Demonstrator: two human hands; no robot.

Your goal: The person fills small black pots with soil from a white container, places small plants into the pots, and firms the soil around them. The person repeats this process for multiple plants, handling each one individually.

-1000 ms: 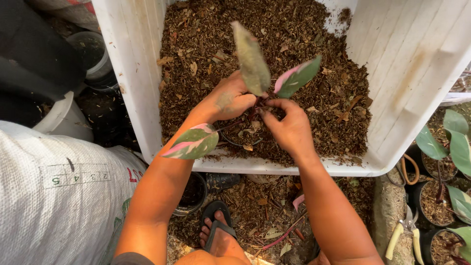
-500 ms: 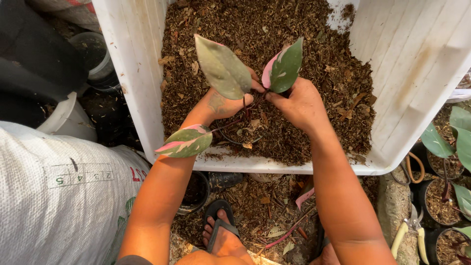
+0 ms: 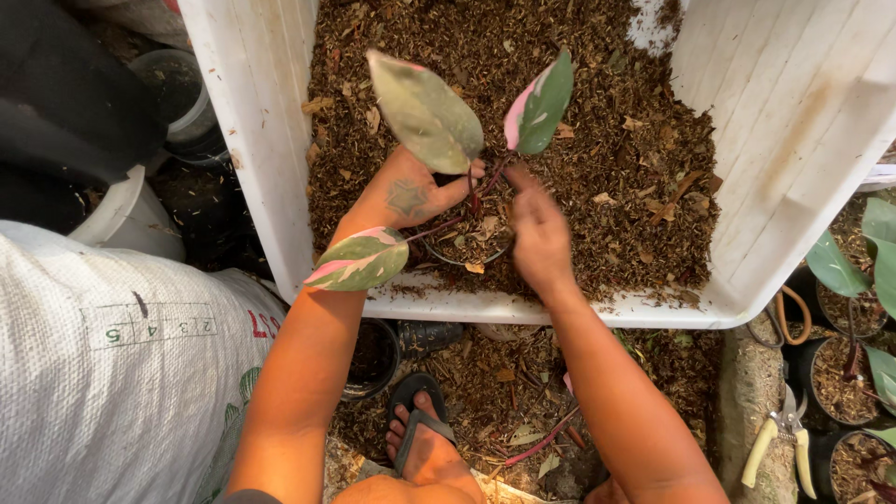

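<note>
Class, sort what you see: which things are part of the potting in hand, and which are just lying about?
In use: left hand, right hand, pink-and-green leafed plant, small round pot, white tub of brown bark mix.
Lying about: yellow-handled pruning shears, white woven sack, black sandal.

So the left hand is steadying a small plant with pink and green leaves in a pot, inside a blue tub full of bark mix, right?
Not quite: the tub is white, not blue, as the head view shows. The left hand does steady the pink-and-green plant in its pot, amid bark mix.
</note>
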